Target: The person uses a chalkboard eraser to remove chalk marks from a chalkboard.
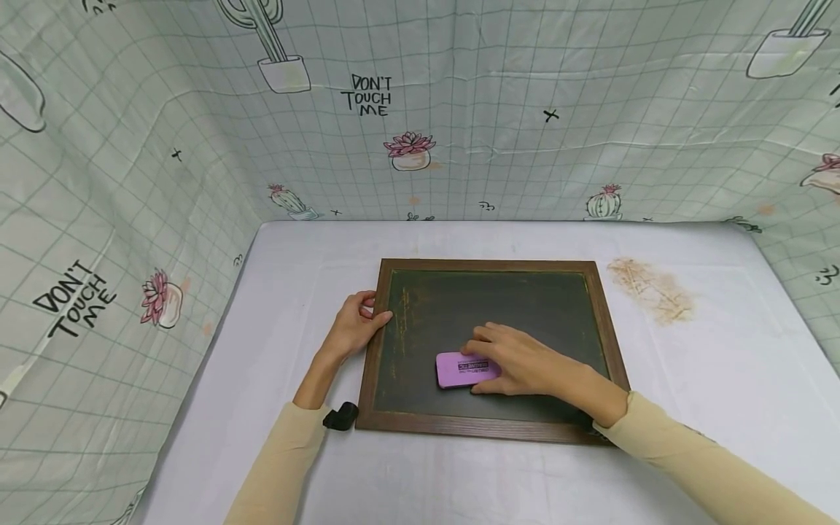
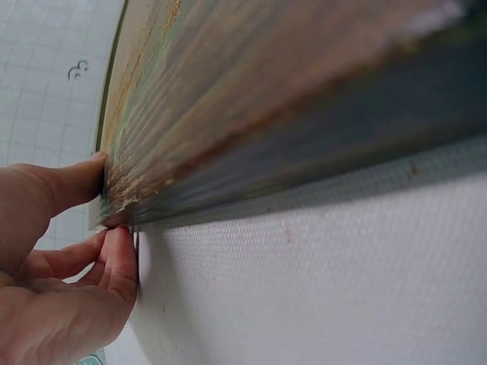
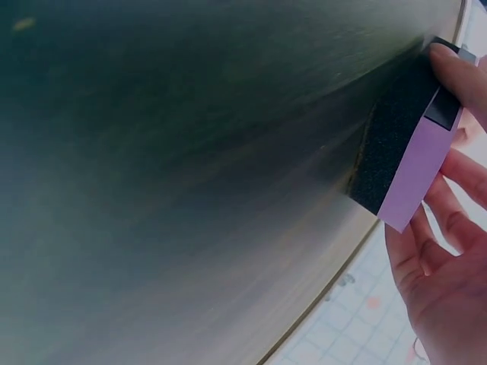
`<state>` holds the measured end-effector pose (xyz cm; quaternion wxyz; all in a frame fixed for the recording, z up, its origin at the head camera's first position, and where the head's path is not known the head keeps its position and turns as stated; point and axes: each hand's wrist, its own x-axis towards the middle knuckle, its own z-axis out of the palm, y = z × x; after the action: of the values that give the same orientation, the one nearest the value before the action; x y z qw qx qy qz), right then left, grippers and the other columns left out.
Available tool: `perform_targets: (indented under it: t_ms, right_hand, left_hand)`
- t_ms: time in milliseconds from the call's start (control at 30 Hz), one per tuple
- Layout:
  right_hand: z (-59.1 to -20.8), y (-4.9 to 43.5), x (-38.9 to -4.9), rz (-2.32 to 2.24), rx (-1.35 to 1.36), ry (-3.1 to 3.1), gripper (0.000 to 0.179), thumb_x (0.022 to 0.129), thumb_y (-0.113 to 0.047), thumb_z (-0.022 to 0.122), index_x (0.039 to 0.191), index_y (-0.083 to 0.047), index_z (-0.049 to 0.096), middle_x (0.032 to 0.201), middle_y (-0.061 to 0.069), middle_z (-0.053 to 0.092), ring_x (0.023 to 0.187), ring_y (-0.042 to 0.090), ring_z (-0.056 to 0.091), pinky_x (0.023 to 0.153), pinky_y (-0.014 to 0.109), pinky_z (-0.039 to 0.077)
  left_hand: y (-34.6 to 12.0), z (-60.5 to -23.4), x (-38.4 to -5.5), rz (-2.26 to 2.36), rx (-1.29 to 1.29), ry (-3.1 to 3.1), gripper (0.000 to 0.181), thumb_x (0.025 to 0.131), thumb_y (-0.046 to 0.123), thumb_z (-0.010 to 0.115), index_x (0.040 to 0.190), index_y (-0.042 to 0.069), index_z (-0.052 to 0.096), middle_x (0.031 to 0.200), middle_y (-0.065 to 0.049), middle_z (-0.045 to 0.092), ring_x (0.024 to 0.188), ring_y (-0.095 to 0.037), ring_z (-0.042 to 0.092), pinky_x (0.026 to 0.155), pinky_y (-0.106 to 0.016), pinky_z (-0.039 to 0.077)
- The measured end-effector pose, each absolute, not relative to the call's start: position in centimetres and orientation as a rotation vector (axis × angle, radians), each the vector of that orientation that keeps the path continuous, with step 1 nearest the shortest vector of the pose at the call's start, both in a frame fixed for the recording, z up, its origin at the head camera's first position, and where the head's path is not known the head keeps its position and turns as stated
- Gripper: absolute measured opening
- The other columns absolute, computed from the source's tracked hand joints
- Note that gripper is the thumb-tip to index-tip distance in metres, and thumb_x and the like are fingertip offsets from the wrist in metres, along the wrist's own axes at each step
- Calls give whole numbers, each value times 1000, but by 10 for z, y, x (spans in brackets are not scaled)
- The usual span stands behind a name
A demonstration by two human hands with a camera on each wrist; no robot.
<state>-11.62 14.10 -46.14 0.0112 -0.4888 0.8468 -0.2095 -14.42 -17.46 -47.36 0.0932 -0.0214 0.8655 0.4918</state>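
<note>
A dark chalkboard point(image 1: 433, 299) in a brown wooden frame lies on the white table. Yellowish chalk marks point(image 1: 403, 313) run along its left part. My left hand point(image 1: 354, 326) pinches the left side of the frame, the thumb on top and the fingers against the outer edge, as the left wrist view shows. Over the middle of the board, my right hand point(image 1: 518, 361) grips a purple eraser point(image 1: 456, 370) between thumb and fingers. In the right wrist view the eraser's dark felt side point(image 3: 396, 129) faces the board surface.
A brownish, dusty smear point(image 1: 652, 290) marks the white table point(image 1: 722, 364) right of the board. By the left sleeve shows a black strap piece point(image 1: 341, 416). Behind and at the left hangs a grid-patterned cloth point(image 1: 485, 73) with cactus drawings.
</note>
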Motion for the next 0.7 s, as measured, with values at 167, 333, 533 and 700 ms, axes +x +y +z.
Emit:
perform_targets:
  t_ms: [167, 333, 533, 700]
  right_hand:
    - [-462, 151, -115, -655, -1500, 2654, 51, 80, -40, 89, 117, -8, 72, 102, 1, 61, 87, 14, 52, 81, 36, 50]
    - [-463, 162, -113, -661, -1476, 2668, 51, 80, -39, 89, 116, -8, 72, 103, 0, 62, 88, 13, 51, 78, 34, 49]
    - [-463, 175, -112, -660, -1467, 2694, 49, 80, -39, 89, 115, -8, 72, 102, 0, 62, 88, 13, 52, 81, 37, 51]
    - [-464, 187, -111, -670, -1471, 2713, 49, 79, -37, 90, 113, -8, 72, 101, -1, 61, 87, 12, 51, 79, 35, 51]
  left_hand:
    - [-174, -474, -145, 1432, -86, 2570, 59, 101, 12, 68, 148, -11, 41, 129, -25, 49, 108, -33, 50, 92, -43, 43]
    - [-174, -474, -145, 1439, -82, 2566, 60, 100, 12, 68, 148, -11, 41, 129, -25, 49, 109, -34, 50, 93, -44, 43]
    - [-174, -474, -145, 1446, -78, 2565, 60, 100, 12, 68, 148, -11, 41, 129, -25, 49, 109, -34, 50, 93, -44, 43]
    - [-174, -474, -145, 1445, -84, 2558, 59, 100, 12, 68, 149, -10, 41, 130, -25, 48, 109, -33, 49, 93, -44, 43]
